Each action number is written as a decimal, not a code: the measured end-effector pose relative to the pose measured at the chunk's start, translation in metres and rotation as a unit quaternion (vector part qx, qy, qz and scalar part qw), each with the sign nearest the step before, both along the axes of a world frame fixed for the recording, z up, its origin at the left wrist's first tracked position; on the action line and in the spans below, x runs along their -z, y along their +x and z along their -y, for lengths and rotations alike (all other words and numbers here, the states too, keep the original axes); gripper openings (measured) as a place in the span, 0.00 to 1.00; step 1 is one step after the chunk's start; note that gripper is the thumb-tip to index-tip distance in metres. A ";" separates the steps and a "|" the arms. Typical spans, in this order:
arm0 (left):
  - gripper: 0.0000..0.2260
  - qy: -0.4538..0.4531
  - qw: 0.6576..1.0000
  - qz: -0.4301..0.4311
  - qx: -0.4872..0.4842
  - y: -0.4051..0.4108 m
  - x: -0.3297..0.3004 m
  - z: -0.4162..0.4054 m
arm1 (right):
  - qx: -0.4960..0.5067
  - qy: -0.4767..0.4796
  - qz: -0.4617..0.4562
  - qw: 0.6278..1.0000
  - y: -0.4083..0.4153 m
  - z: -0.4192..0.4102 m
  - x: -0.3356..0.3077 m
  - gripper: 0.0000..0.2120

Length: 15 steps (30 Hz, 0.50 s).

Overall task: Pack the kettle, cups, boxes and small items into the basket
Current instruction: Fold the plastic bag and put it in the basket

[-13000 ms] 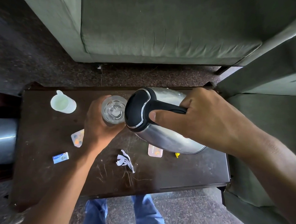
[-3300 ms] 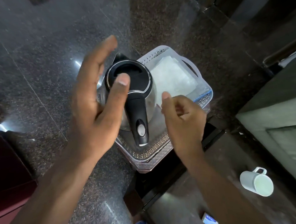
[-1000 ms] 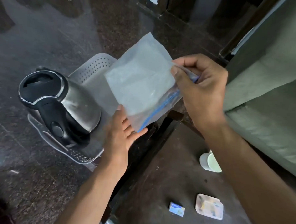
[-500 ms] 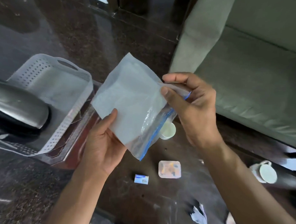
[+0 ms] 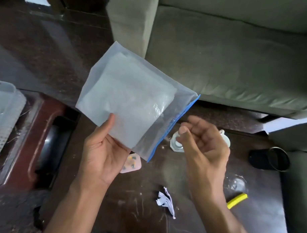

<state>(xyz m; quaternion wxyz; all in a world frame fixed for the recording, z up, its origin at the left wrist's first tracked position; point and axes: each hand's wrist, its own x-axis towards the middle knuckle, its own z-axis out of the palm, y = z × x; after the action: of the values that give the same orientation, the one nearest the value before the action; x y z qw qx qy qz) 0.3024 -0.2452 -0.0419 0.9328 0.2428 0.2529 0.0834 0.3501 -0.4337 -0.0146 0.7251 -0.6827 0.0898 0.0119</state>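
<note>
- Now your left hand (image 5: pixel 103 149) alone holds the zip-lock bag (image 5: pixel 132 100) mid-frame, thumb pinching its lower edge.
- Your right hand (image 5: pixel 202 146), fingers loosely curled on nothing, hovers beside the blue zip; grip there and spread the mouth.
- Basket (image 5: pixel 5 114) waits far left.

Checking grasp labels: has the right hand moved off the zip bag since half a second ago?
Yes. The right hand has let go and dropped toward the table; the zip bag is in the left hand.
</note>
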 end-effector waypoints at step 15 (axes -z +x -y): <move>0.16 0.014 0.997 -0.012 0.073 0.047 0.019 0.125 | 0.023 0.075 -0.103 0.992 0.007 0.114 0.019 0.12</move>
<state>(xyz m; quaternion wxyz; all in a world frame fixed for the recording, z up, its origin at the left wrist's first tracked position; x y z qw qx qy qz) 0.3495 -0.3698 -0.0608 0.9296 0.2750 0.2449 0.0159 0.3571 -0.5476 -0.0338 0.7615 -0.6190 0.1783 0.0719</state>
